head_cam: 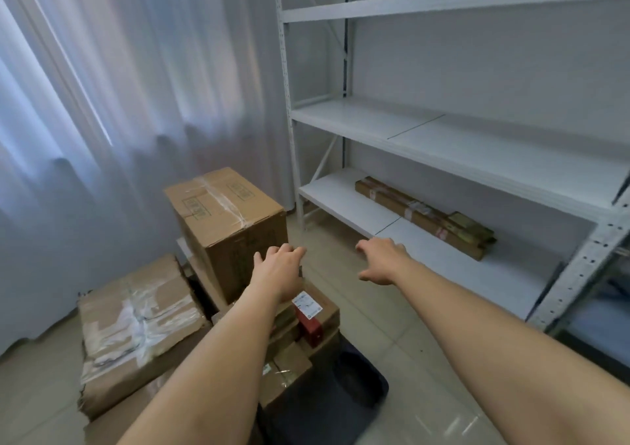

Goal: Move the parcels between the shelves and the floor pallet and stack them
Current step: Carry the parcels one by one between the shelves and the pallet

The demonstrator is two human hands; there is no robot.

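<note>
a person is reaching both bare arms toward a tall brown cardboard box (226, 226) sealed with clear tape, standing on lower parcels beside the white metal shelving (443, 144), the left hand (279, 270) touching its near corner with fingers relaxed, the right hand (383, 260) hovering spread and empty. the perched box is likely risking a tip or slide if gripped one-sided. in view: one tall box, one crumpled taped box (136, 325), several smaller parcels i cannot count, one long flat carton (422, 216) lying on the bottom shelf.
</note>
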